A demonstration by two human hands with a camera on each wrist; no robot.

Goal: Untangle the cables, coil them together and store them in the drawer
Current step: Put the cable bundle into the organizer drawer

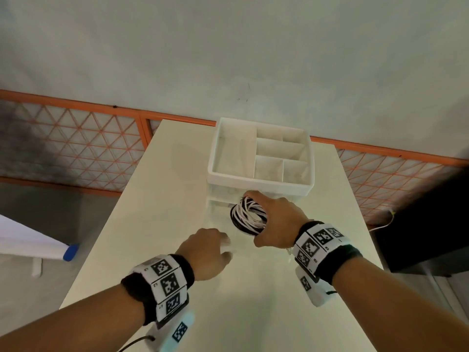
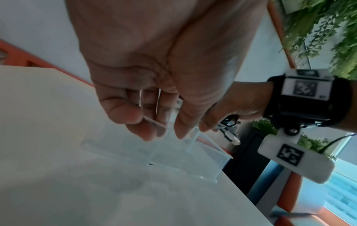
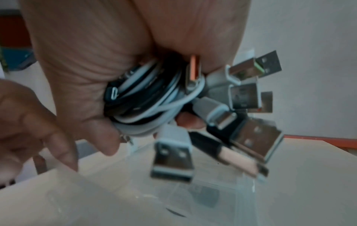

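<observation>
The right hand [image 1: 275, 219] grips the coiled cables [image 1: 249, 216] (untangling done) over the drawer [image 2: 185, 154], whose front the left hand [image 1: 206, 252] pinches; storing remains.

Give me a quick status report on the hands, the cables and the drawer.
Right hand grips the black-and-white cable coil above the open clear drawer. Left hand pinches the drawer's front edge. Coil not yet inside. Nothing blocking.

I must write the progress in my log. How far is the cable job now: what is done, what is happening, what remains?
Done: the black and white cables form one coil, and the clear drawer is pulled open. In hand: the right hand grips the coil above the drawer, while the left hand holds the drawer's front edge. Left: put the coil in the drawer and close it.
</observation>
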